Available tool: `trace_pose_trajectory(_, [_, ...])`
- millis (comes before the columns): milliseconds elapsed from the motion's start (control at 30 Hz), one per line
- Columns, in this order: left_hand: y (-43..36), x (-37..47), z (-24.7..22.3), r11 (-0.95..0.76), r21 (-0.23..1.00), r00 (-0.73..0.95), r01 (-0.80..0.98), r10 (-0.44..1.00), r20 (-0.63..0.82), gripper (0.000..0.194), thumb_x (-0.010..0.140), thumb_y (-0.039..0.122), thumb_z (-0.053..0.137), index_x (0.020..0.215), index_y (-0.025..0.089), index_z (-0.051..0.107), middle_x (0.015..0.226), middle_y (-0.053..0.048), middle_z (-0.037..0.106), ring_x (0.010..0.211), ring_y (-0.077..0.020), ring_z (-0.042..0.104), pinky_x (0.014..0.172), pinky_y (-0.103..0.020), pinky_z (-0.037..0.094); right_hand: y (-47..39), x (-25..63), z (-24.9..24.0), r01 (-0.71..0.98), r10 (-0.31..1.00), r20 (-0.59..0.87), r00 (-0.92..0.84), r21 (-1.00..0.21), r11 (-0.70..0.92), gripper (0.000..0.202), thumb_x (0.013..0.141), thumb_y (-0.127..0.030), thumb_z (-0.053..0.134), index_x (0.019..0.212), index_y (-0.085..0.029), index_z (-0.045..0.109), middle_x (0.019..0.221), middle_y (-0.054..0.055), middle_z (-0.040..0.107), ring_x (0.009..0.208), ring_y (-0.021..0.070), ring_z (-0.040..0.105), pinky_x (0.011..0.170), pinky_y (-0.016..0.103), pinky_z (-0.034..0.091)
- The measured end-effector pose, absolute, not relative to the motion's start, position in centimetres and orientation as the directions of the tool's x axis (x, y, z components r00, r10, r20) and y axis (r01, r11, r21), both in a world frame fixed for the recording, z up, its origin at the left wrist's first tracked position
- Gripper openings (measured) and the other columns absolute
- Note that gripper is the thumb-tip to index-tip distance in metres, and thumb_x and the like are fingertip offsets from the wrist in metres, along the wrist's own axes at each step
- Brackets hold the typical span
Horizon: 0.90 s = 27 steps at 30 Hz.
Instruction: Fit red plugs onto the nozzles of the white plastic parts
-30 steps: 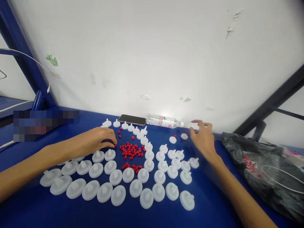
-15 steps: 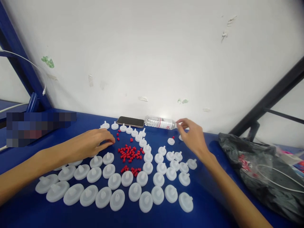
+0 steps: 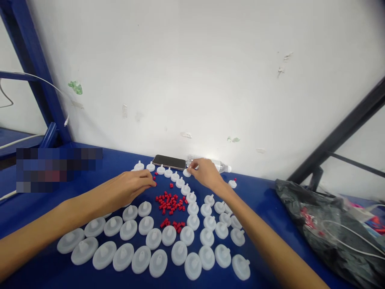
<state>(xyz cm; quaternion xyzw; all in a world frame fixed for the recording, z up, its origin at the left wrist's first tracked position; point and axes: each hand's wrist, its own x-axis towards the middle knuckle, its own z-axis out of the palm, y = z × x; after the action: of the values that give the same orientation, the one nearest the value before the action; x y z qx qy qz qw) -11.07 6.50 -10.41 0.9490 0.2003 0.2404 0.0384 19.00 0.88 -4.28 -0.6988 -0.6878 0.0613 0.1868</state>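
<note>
My left hand [image 3: 140, 182] is closed in a pinch on a small red piece [image 3: 155, 184], left of the pile of red pieces [image 3: 171, 202]. My right hand [image 3: 202, 170] pinches a white disc [image 3: 187, 173] with a short stem, in front of the clear bottle [image 3: 223, 166]. Rows of similar white discs [image 3: 158, 263], mostly stem up, curve around the red pile on the blue table. One white disc [image 3: 232, 184] with a red piece at its stem stands to the right of my right hand.
A black phone [image 3: 169, 161] lies by the wall, left of the bottle. At the right is a black plastic bag [image 3: 300, 200] with a clear bag of red pieces on it. Blue frame posts [image 3: 39, 60] stand at the left.
My right hand has moved left from the bottle's cap end and now holds a white disc. My left hand is at a red piece. The camera view has shifted a little.
</note>
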Motion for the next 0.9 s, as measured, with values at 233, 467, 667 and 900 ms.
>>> trace_pose_trajectory(233, [5.3, -10.5, -8.7, -0.930, 0.185, 0.708, 0.317, 0.362, 0.606, 0.036, 0.109, 0.024, 0.043, 0.106, 0.023, 0.078, 0.111, -0.007, 0.076, 0.089, -0.0156, 0.073, 0.080, -0.026, 0.054, -7.7, 19.9, 0.2, 0.860, 0.946, 0.305, 0.110, -0.507, 0.064, 0.016, 0.108, -0.036, 0.052, 0.098, -0.025, 0.057, 0.087, 0.001, 0.077, 0.078, 0.0208, 0.073, 0.066, 0.031, 0.050])
trace_pose_trajectory(467, [-0.9, -6.1, -1.8, -0.805, 0.583, 0.657, 0.110, 0.499, 0.565, 0.016, 0.101, 0.027, 0.066, 0.102, 0.030, 0.082, 0.106, -0.001, 0.079, 0.093, -0.0148, 0.076, 0.081, -0.022, 0.062, -15.5, 17.8, 0.1, 0.757, 0.893, 0.426, 0.148, -0.629, 0.174, 0.023, 0.105, -0.049, 0.061, 0.100, -0.031, 0.074, 0.094, -0.001, 0.076, 0.080, 0.0197, 0.067, 0.063, 0.029, 0.049])
trace_pose_trajectory(667, [-3.9, -1.4, 1.3, -0.645, 0.764, 0.715, -0.009, 0.530, 0.456, 0.014, 0.094, 0.023, 0.072, 0.092, 0.029, 0.084, 0.095, -0.001, 0.082, 0.083, -0.0156, 0.079, 0.073, -0.021, 0.066, -16.0, 17.7, -2.2, 0.670, 0.881, 0.414, 0.228, -0.723, 0.167, 0.036, 0.094, -0.054, 0.078, 0.127, -0.041, 0.072, 0.108, -0.005, 0.083, 0.101, 0.0258, 0.075, 0.089, 0.037, 0.056])
trace_pose_trajectory(900, [-4.3, 0.4, 1.0, -0.632, 0.769, 0.716, -0.094, 0.494, 0.494, 0.018, 0.096, 0.022, 0.069, 0.092, 0.029, 0.085, 0.096, -0.004, 0.081, 0.082, -0.0164, 0.079, 0.071, -0.021, 0.066, -16.0, 18.0, -2.4, 0.651, 0.868, 0.445, 0.220, -0.730, 0.209, 0.038, 0.094, -0.046, 0.081, 0.130, -0.043, 0.068, 0.108, -0.008, 0.084, 0.097, 0.0251, 0.075, 0.081, 0.034, 0.057])
